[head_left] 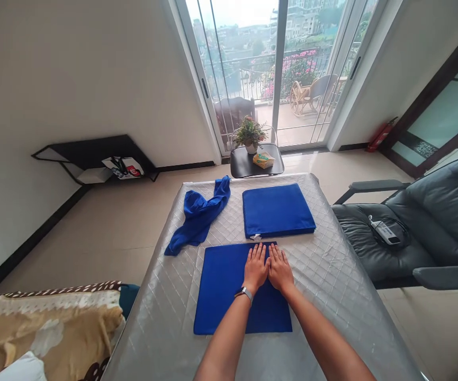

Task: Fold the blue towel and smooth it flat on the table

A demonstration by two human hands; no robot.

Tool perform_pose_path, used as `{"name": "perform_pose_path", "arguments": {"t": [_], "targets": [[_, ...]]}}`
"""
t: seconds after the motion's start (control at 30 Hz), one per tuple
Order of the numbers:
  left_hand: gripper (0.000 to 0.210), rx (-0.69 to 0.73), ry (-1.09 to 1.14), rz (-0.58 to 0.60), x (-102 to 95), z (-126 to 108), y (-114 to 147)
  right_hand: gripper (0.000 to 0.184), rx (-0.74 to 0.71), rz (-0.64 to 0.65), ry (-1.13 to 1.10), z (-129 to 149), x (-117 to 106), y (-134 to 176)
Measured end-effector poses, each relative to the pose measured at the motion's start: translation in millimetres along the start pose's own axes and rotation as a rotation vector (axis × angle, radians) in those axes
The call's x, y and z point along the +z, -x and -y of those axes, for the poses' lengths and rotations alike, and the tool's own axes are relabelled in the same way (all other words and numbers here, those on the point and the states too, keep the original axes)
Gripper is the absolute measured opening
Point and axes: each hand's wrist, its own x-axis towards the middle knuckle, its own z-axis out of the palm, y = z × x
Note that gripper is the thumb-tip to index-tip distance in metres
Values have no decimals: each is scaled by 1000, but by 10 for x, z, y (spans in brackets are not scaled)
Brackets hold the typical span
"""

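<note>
From the head view I have the left hand (256,270) and right hand (280,271) palms down, fingers straight and uncurled, thumbs together, on the upper right part of the flat blue cloth (223,288), which lies on the silver quilted cover (165,323). I see the folded blue stack (278,209) just beyond it, crumpled blue cloth (200,214) left of the stack.

We can read no text; the markings on the flat white, black and red item (123,168) are illegible to us
</note>
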Motion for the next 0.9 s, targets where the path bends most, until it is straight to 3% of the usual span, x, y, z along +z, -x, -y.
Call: {"name": "perform_pose_path", "arguments": {"t": [0.57,0.7,0.9], "targets": [[55,6,-61,-2,119,45,33,57,39,48,91,18,-15,-26],[57,-2,-101,-1,88,44,3,58,5,67,146,0,-53,-45],[60,97,-148,-22,2,145,-65,59,-35,55,115,-50,-8,-106]]}}
